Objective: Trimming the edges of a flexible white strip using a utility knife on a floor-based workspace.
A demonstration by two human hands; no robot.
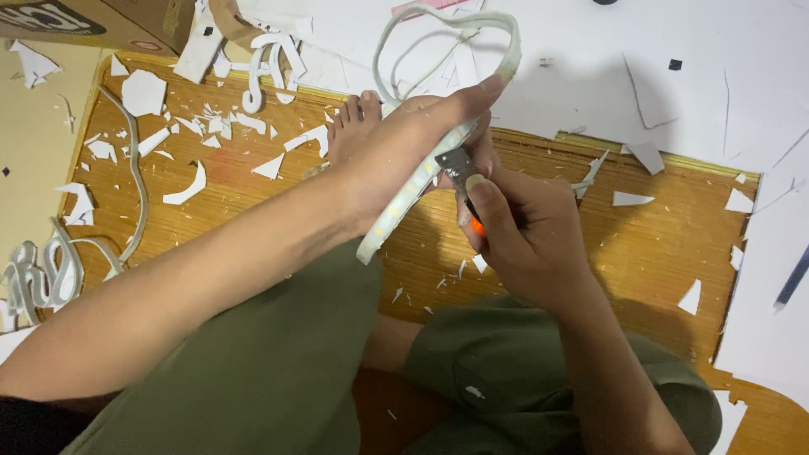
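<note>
Olive-green trouser legs [278, 379] fill the lower frame. Left hand [404, 147], centre, has its grip closed around a long white flexible foam strip [396, 211] that loops up to the upper centre. Right hand [522, 236], just beside it, has its grip tight on a small orange-handled utility knife [462, 173], blade against the strip. Brown cardboard box [93, 21], upper left; contents not visible. White foam scraps [181, 139] litter the wooden floor mat [640, 253].

My right hand [527, 232] covers most of the knife [459, 173]; only the blade tip and a bit of orange show. My left hand [404, 143] hides the middle of the strip [506, 59]. The box [93, 21] and the pen [792, 282] run off the frame's edges.
</note>
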